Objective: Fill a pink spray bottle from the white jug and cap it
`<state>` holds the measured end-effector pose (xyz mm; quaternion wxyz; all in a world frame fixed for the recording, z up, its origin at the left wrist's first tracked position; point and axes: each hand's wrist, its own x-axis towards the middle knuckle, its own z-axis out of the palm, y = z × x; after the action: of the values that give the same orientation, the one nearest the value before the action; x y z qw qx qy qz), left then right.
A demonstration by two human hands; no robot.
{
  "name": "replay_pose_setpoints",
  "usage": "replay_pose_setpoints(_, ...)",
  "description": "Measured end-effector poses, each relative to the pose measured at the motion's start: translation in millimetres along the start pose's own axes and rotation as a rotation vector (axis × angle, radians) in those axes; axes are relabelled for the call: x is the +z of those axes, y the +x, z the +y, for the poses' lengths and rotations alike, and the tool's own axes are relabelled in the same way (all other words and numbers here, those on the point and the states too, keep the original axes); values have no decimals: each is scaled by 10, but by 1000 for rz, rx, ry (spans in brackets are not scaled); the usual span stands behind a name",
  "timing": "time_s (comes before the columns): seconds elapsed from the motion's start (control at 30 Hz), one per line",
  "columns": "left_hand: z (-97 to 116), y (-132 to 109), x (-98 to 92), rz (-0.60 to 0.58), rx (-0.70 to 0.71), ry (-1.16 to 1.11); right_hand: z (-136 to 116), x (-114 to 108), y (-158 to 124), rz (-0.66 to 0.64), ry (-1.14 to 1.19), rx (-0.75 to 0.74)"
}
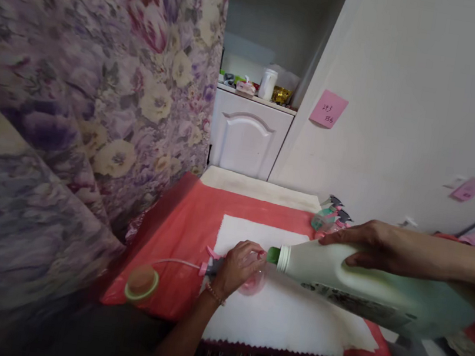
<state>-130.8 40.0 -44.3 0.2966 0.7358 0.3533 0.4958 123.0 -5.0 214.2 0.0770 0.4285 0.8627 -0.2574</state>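
My left hand (236, 268), with a beaded bracelet at the wrist, is closed around a small clear pinkish bottle (252, 284) above a white cloth. My right hand (364, 241) grips a large pale green jug (326, 268) tipped almost level, its white threaded neck pointing left. Something green (273, 255), liquid or a spout, shows at the jug's mouth, right beside the small bottle's top. Whether liquid enters the bottle cannot be made out. Left of my left hand lies a grey and pink spray head (211, 268) with a thin tube trailing left.
A round lid (142, 284) with a light green rim lies on the red table cover (186, 224). Several spray bottles (327, 215) stand at the back right. Beneath my hands is the white cloth (282, 321). A floral curtain (98, 92) hangs at left, a white cabinet (247, 138) behind.
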Motion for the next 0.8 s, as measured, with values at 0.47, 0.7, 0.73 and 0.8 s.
replay_pose_setpoints(0.47,18,6,-4,-4,-10,-1,2,-8,-14,-15,9,6)
replay_pose_setpoints(0.7,19,3,-8,3,-6,5,-31,-12,-8,-24,10,-9)
replay_pose_setpoints(0.73,18,2,-9,4,-5,6,-30,-11,-10,-21,6,-7)
replay_pose_setpoints(0.8,17,2,-8,5,-1,7,-26,-9,-13,-15,-5,-5)
